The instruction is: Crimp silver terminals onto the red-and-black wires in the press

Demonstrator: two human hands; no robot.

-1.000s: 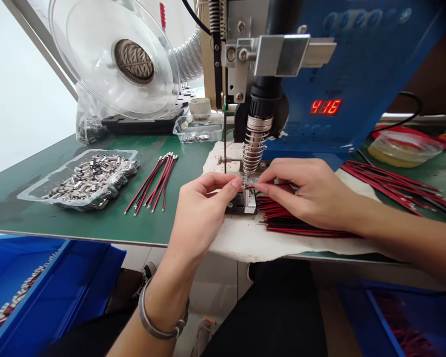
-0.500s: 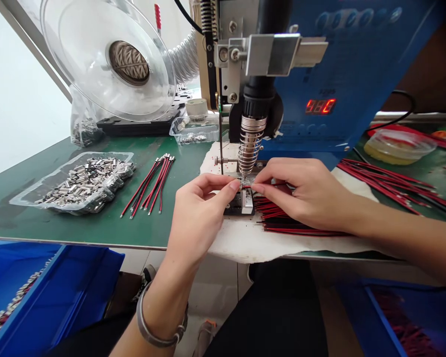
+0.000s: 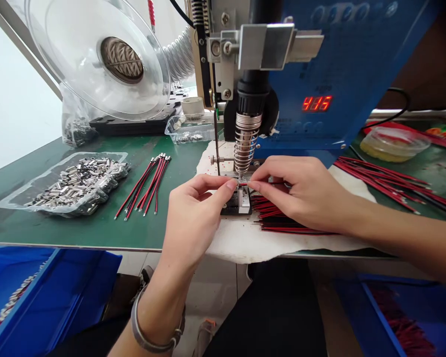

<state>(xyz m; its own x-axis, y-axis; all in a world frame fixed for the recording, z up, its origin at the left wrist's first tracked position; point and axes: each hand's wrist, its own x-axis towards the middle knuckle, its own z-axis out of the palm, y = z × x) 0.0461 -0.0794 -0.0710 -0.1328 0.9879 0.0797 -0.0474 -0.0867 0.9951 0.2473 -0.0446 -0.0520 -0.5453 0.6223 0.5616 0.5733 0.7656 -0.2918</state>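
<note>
Directly under the tip of the soldering iron, both my hands meet over a small metal fixture. My left hand is pinched at the fixture's left side; whatever sits between its thumb and fingertip is too small and hidden to name. From the right, my right hand pinches a red and black wire, whose short red end shows between the two hands. Below my right hand, a bundle of red and black wires lies on a white cloth.
A clear tray of metal connectors and a few wires with connectors lie left. The blue soldering machine stands behind, displaying 415. More wires lie right. Blue bins sit below the table edge. A clear round shield stands back left.
The whole view has shifted slightly, so things appear a little further left. Both hands stay pinched at the fixture. The display digits now read clearly.
</note>
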